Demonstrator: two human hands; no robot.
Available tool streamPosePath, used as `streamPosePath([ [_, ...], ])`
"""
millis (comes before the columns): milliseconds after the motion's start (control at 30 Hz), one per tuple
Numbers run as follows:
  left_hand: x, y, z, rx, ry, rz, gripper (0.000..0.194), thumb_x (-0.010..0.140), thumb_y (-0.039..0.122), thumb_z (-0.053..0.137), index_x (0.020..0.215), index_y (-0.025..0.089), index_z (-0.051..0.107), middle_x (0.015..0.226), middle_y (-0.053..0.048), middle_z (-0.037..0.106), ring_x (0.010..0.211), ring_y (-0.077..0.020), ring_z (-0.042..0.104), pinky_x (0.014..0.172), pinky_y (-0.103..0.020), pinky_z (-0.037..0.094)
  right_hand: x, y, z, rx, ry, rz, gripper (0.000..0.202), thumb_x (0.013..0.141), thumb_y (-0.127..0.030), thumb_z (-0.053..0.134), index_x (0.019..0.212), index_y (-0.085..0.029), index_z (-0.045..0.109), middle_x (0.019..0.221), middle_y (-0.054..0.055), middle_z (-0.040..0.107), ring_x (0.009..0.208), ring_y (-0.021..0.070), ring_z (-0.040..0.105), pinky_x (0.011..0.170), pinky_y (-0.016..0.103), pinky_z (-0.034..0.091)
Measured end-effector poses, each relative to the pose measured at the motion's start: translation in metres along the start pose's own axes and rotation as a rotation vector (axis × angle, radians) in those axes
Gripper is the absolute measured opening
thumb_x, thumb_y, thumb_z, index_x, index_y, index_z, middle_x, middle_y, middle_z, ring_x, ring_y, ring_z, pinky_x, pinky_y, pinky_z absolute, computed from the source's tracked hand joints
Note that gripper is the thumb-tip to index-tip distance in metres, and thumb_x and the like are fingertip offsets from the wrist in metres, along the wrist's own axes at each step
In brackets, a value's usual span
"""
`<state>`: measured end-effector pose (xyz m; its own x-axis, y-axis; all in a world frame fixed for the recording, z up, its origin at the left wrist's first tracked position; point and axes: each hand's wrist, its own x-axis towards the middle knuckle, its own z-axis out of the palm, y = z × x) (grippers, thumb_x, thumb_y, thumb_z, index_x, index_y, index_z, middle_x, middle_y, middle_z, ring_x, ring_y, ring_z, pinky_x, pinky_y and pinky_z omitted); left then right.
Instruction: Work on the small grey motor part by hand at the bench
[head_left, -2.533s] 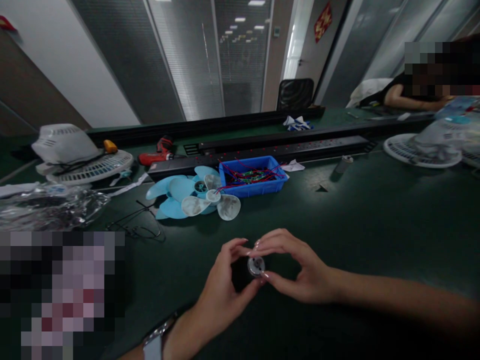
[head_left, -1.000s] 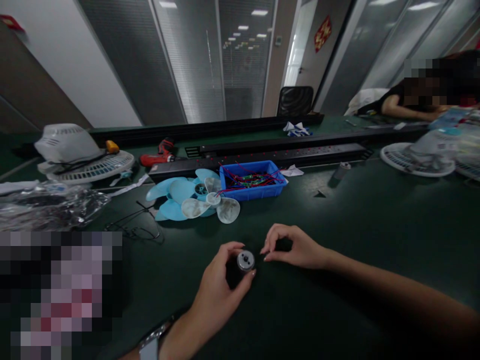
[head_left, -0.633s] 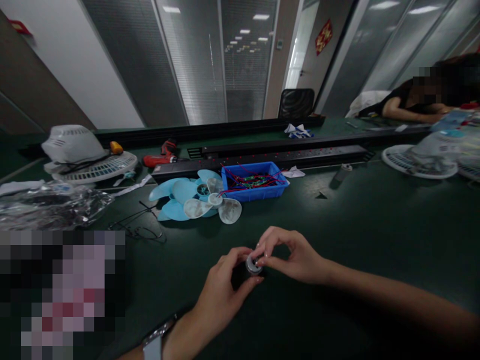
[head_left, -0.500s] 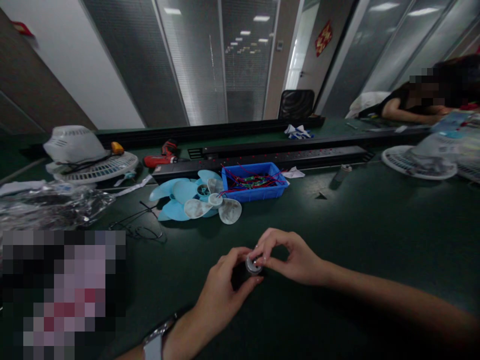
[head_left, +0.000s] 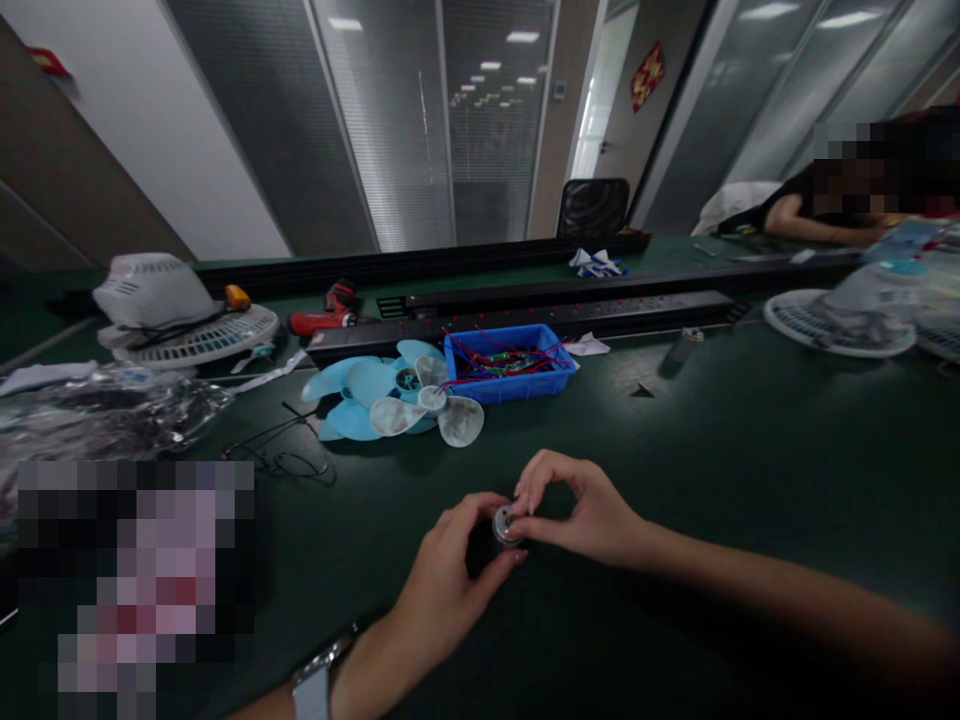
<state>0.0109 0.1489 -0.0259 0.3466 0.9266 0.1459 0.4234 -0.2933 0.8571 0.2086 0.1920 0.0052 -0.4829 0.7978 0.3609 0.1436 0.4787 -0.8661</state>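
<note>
A small round silver metal part (head_left: 504, 524) is held upright low in the middle of the view. My left hand (head_left: 454, 570) wraps its thumb and fingers around the sides of this part. The thumb and fingertips of my right hand (head_left: 577, 505) pinch together at its top; anything between those fingertips is too small to make out. Beyond my hands lie light blue fan blades (head_left: 352, 385) and a grey fan blade (head_left: 460, 420), beside a blue bin (head_left: 517, 388) of red wires and green boards.
Black metal rails (head_left: 600, 308) cross the green table (head_left: 712, 430) behind the bin. A red drill (head_left: 322, 321), fan parts (head_left: 199, 340), plastic bags (head_left: 150, 410) and black wire (head_left: 292, 462) lie left. A silver cylinder (head_left: 686, 342) stands right; a person (head_left: 810, 215) leans on the table.
My right hand's fingers have shifted slightly on top of the metal part, and more of its top face shows. My left hand stays around it.
</note>
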Motion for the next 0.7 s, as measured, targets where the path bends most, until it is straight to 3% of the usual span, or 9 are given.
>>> streamPosePath([
  [133,0.000,0.000,0.000,0.005,-0.001,0.001,0.035,0.082,0.025,0.066,0.115,0.023,0.054,0.110,-0.007,0.065,0.100,-0.0220,0.063,0.087,-0.040,0.052,0.000,-0.001,-0.002,0.014,0.008,0.027,0.027,0.069,-0.026,0.081,0.082,-0.018,0.058,0.087,0.004,0.069,0.083,0.0161,0.067,0.077,0.032,0.053],
  [300,0.000,0.000,0.000,0.006,-0.013,-0.025,0.034,0.083,0.026,0.066,0.114,0.023,0.054,0.111,-0.006,0.065,0.101,-0.0218,0.063,0.088,-0.040,0.052,0.002,-0.007,0.003,0.032,-0.051,-0.024,0.015,0.076,-0.022,0.075,0.079,-0.018,0.061,0.085,0.004,0.071,0.083,0.0160,0.068,0.078,0.033,0.054],
  [433,0.001,-0.001,0.000,0.022,-0.016,-0.043,0.035,0.082,0.026,0.067,0.114,0.024,0.054,0.111,-0.005,0.065,0.100,-0.0216,0.063,0.088,-0.039,0.052,0.003,-0.011,0.004,0.124,0.030,-0.033,0.018,0.077,-0.018,0.074,0.076,-0.018,0.057,0.082,0.003,0.071,0.081,0.0150,0.069,0.074,0.031,0.056],
  [533,0.000,0.000,0.001,0.044,-0.002,-0.053,0.035,0.081,0.026,0.067,0.114,0.025,0.054,0.110,-0.004,0.065,0.099,-0.0217,0.063,0.087,-0.039,0.052,0.002,-0.006,-0.007,0.220,0.077,-0.037,0.020,0.077,-0.016,0.074,0.075,-0.018,0.054,0.082,0.003,0.070,0.083,0.0147,0.070,0.074,0.031,0.057],
  [600,0.000,0.001,0.000,0.057,0.024,-0.057,0.035,0.081,0.025,0.067,0.113,0.024,0.054,0.109,-0.004,0.065,0.099,-0.0214,0.063,0.087,-0.039,0.052,-0.001,0.005,-0.019,0.239,0.038,0.011,0.023,0.077,-0.020,0.074,0.072,-0.018,0.051,0.083,0.004,0.069,0.083,0.0154,0.070,0.070,0.030,0.058],
  [700,0.001,0.003,0.000,0.055,0.050,-0.048,0.035,0.081,0.023,0.066,0.113,0.023,0.053,0.109,-0.004,0.065,0.098,-0.0205,0.063,0.088,-0.038,0.052,-0.005,0.025,-0.037,0.147,-0.119,0.155,0.026,0.078,-0.026,0.073,0.069,-0.016,0.051,0.080,0.003,0.068,0.080,0.0153,0.070,0.068,0.029,0.057],
])
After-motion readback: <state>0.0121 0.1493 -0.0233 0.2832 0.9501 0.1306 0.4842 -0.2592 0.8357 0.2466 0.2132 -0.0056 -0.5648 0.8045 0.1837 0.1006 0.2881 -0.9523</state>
